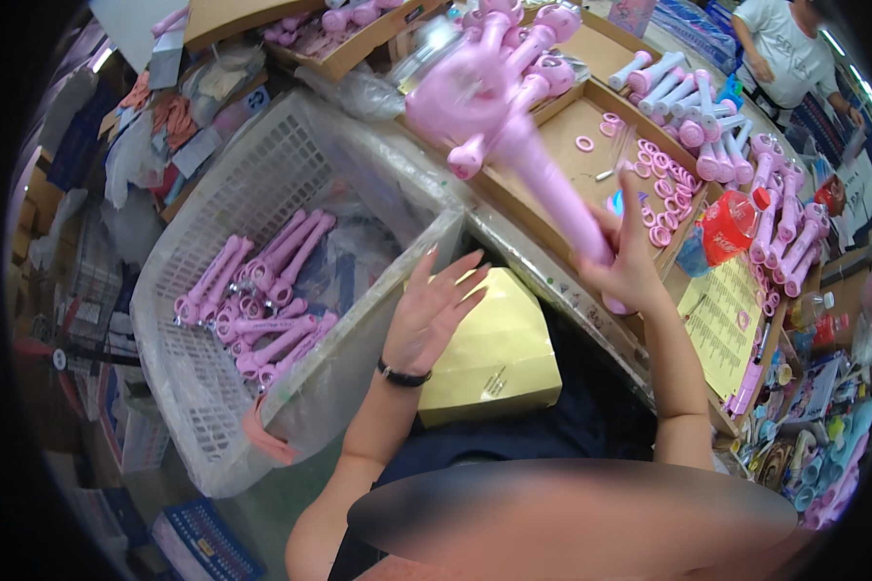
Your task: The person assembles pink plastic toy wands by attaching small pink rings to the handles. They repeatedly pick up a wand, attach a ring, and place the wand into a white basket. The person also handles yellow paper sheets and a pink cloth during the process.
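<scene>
My right hand (pixel 632 259) is wrapped round the handle of a pink plastic wand (pixel 550 194). The wand's wide, rounded head points up and away from me and is smeared by motion. My left hand (pixel 429 315), with a black band at its wrist, is raised with fingers spread and holds nothing. Below and beside it is a yellow card box or folded sheet (pixel 504 363) in front of my body. Similar pink wands (pixel 286 252) lie in a white plastic-lined basket (pixel 160 271) to the left. Several more pink pieces (pixel 557 73) are heaped behind the held wand.
A cardboard tray (pixel 552 160) on the bench holds small pink rings (pixel 661 184). White-and-pink handles (pixel 683 97) lie beyond it, pink wands (pixel 790 228) farther right. A red-labelled bottle (pixel 729 225) and a yellow printed sheet (pixel 722 324) are at the right. Another person (pixel 785 53) stands far right.
</scene>
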A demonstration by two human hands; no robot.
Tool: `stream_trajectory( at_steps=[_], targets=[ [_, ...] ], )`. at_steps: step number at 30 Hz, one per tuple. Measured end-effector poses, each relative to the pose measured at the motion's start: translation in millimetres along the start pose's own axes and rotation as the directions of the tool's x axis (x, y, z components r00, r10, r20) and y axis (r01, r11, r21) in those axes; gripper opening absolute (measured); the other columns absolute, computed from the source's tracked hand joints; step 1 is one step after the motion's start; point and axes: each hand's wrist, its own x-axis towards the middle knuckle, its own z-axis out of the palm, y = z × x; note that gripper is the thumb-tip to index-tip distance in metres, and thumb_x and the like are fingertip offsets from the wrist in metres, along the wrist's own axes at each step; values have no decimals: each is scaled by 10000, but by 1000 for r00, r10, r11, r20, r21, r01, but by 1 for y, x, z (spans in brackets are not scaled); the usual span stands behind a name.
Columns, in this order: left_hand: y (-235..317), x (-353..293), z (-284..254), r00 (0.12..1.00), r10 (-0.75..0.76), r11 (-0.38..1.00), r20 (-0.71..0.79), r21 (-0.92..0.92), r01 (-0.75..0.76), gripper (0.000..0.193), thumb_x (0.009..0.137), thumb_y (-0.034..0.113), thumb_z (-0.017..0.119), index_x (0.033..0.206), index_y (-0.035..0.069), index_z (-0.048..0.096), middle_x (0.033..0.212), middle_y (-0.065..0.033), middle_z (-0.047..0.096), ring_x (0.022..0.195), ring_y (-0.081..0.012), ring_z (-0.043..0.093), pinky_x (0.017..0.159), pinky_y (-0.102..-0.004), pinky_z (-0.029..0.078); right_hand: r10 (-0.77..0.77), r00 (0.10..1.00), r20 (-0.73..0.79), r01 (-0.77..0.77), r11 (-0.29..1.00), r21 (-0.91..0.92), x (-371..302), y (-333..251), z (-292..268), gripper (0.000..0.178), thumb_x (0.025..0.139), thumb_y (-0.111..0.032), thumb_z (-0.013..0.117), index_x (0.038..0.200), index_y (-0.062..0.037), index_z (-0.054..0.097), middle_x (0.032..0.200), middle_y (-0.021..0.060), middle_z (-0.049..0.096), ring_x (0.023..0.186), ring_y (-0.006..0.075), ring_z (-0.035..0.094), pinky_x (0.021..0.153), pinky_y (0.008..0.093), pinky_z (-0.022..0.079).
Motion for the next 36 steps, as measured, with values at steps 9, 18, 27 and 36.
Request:
stream_trajectory(
  at_steps=[9, 18, 27, 36],
  targets=[
    [-7, 4, 29, 965, 263, 964, 19, -58, -261, 599, 923, 149, 597, 1430, 199, 283, 1405, -44, 456, 1350, -348, 347, 1085, -622, 275, -516, 830, 212, 557, 781, -282, -1, -41, 5, 547, 713, -57, 734, 1221, -78, 530, 1285, 190, 537, 1030, 303, 606, 813, 361, 513],
    [-11, -1, 31, 924, 372, 924, -85, -64, -378, 536, 915, 12, 547, 1385, 176, 350, 1345, -62, 506, 1335, -351, 369, 1077, -633, 307, 354, 897, -264, -78, 715, 695, -27, -36, 45, 76, 888, -74, 655, 915, -33, 598, 772, 1, 614, 583, 35, 489, 516, 180, 386],
    [-12, -6, 39, 923, 357, 926, -144, -73, -370, 498, 922, 25, 541, 1373, 146, 370, 1328, -71, 524, 1333, -362, 370, 1072, -628, 321, 202, 904, -377, -84, 948, 308, -29, -38, 65, 85, 858, -53, 694, 885, -11, 626, 702, -60, 567, 597, -10, 444, 520, 154, 334],
    [-10, -7, 36, 932, 332, 931, -144, -107, -348, 441, 941, 53, 523, 1356, 138, 400, 1320, -78, 538, 1338, -362, 365, 1085, -613, 315, 168, 902, -398, -75, 968, 239, -28, -33, 69, 88, 844, -63, 712, 876, -7, 653, 680, -53, 591, 559, -13, 422, 486, 160, 315]
  ],
)
